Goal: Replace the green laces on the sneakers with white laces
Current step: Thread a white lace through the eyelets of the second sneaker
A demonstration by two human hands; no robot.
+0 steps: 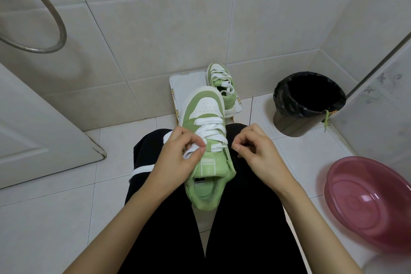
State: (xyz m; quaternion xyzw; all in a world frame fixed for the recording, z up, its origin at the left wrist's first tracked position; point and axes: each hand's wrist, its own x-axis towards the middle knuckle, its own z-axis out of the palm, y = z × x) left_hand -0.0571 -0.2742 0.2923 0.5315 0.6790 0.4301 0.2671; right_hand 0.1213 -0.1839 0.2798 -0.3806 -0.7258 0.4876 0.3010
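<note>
On the lap of a person seated in a white-tiled bathroom, a green sneaker [205, 104] is nearly relaced. The left hand [178, 155] pinches the white lace [209, 125] at an upper eyelet; the right hand [253, 153], curled and holding nothing, sits just beside the lace's tip. Threading that tip looks next. The other sneaker [221, 87], white-laced, rests on a box lid [178, 82] on the floor; a green lace [325, 121] hangs from the bin [289, 118].
</note>
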